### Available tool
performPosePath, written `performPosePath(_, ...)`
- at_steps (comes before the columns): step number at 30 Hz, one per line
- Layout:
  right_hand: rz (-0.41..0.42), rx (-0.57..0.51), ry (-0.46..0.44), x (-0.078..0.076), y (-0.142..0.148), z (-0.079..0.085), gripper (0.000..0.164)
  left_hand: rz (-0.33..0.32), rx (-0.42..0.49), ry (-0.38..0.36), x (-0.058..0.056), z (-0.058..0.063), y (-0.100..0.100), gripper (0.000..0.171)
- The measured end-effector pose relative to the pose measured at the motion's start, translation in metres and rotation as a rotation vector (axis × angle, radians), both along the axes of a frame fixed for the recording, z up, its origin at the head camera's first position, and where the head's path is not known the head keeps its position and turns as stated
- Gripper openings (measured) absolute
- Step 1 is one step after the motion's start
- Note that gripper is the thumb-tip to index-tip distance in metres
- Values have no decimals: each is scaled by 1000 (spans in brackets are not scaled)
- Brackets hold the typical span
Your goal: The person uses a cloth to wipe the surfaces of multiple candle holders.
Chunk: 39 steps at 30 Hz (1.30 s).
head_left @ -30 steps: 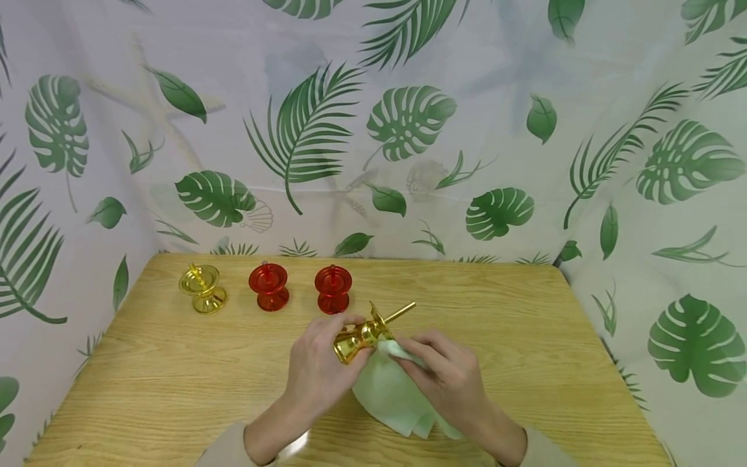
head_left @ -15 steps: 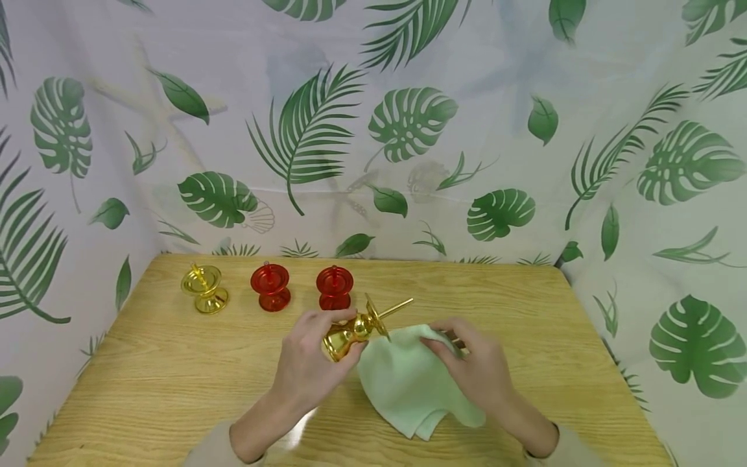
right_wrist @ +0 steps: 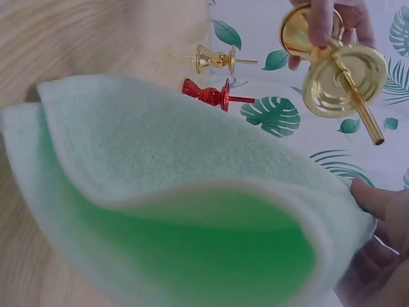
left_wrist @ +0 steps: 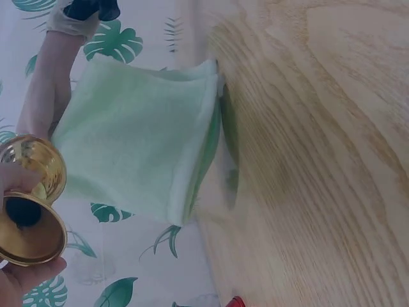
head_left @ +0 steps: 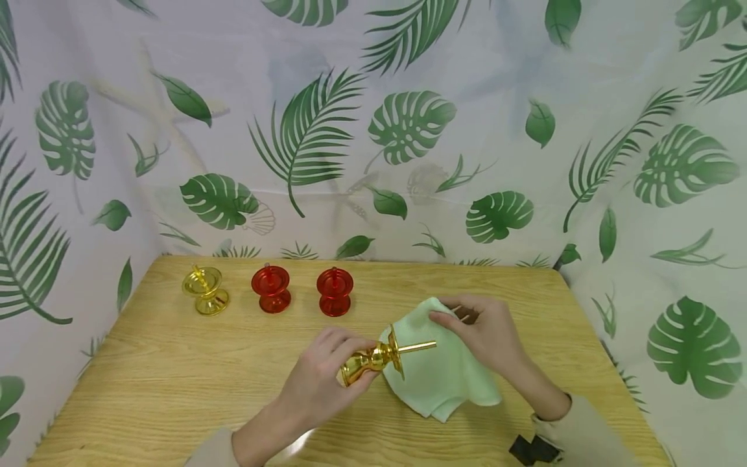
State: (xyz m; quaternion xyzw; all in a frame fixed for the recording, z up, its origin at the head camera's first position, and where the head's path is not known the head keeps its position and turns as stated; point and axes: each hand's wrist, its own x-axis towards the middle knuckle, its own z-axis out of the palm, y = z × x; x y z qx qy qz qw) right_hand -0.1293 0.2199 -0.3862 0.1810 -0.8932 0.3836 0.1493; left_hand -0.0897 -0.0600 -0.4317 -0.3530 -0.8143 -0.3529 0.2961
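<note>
Left fingers grip candlestick | clear of red holders | right fingers: cloth edge

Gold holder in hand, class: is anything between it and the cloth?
Nothing visible: the right wrist view shows only background between the gold holder in the left hand and the cloth in the right hand.

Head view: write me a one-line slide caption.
Left hand grips a tipped gold stand, right hand pinches a green cloth; beyond them, two red stands and a second gold stand.
</note>
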Motion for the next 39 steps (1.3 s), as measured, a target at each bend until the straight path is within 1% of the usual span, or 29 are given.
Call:
performPosePath(4,46,33,4,-5,-1,3,16,-26,-62,5,-1,-3,1,39)
performPosePath(9,140,69,22,-9,-6,9,13,-59,-108,-5,-5,-5,1,40)
performPosePath(15,295,90,54,-11,-13,15,12,-86,-128,3,-10,-6,3,41)
performPosePath(18,371,91,67,-12,-14,15,15,-90,-131,8,-12,-5,3,42)
performPosePath(22,455,95,57,-12,-15,12,17,-93,-126,-6,-14,-4,2,40)
performPosePath(24,477,105,58,-12,-15,12,17,-92,-126,-14,-15,-3,2,39)
performPosePath(28,494,136,70,-12,-16,13,18,-96,-133,-19,-15,-2,2,38)
performPosePath(30,517,138,46,-13,-16,13,19,-98,-138,-16,-15,-2,2,37)
performPosePath(34,589,102,-73,-16,-17,13,20,-94,-135,-13,-15,-2,2,38)
performPosePath(37,614,58,-154,-16,-18,11,22,-81,-126,-34,-14,-1,2,38)
performPosePath(39,626,39,-163,-15,-18,10,23,-67,-118,-56,-14,1,1,37)
